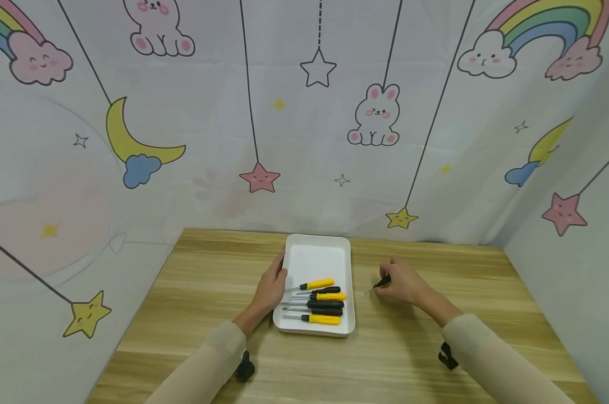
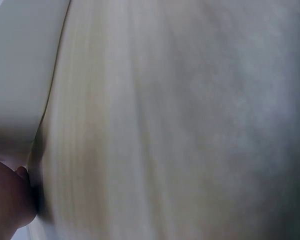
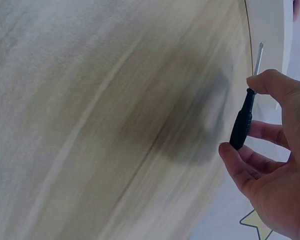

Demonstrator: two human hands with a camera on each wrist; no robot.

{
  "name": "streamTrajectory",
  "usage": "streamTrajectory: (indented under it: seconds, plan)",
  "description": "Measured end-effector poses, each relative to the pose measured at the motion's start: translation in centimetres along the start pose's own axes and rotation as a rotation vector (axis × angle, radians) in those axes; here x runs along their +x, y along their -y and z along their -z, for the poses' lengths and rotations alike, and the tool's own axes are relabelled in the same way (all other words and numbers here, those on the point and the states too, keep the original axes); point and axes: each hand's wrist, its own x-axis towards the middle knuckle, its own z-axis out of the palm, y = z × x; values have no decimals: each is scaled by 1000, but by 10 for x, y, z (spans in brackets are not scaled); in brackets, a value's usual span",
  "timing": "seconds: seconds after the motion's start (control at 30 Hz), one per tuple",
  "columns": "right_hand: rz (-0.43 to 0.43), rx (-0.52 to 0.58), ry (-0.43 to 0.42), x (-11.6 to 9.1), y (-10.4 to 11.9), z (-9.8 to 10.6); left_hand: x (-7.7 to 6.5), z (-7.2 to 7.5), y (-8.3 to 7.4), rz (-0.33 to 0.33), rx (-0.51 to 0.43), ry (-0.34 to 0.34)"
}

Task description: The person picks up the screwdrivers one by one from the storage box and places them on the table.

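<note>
Along the left wall of a white tray (image 1: pixel 318 259), my left hand (image 1: pixel 270 289) grips the rim. Several screwdrivers lie side by side in the tray's near half; among them are a yellow-handled screwdriver (image 1: pixel 324 320) and a black-handled screwdriver (image 1: pixel 326 304). To the right of the tray, my right hand (image 1: pixel 404 283) pinches a small screwdriver (image 3: pixel 242 120) by its black handle between thumb and fingers. Its metal shaft points toward the tray and stays apart from the other screwdrivers. The left wrist view shows only part of the hand (image 2: pixel 10 202) against the tray wall (image 2: pixel 25 75).
A wood-grain table (image 1: pixel 208 269) carries the tray. Behind it and at both sides hangs a white cloth (image 1: pixel 294 129) printed with stars, rabbits and rainbows. Black wrist devices sit under both sleeves (image 1: pixel 491 350).
</note>
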Motion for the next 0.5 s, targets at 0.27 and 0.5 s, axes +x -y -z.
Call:
streamTrajectory:
  seconds: [0.27,0.5]
  plan:
    - [-11,-16,25,-4,3,-6,0,1,0,-14,-15,-2]
    - [16,-42,34,-7,3,-6,0,0,0,-14,-29,6]
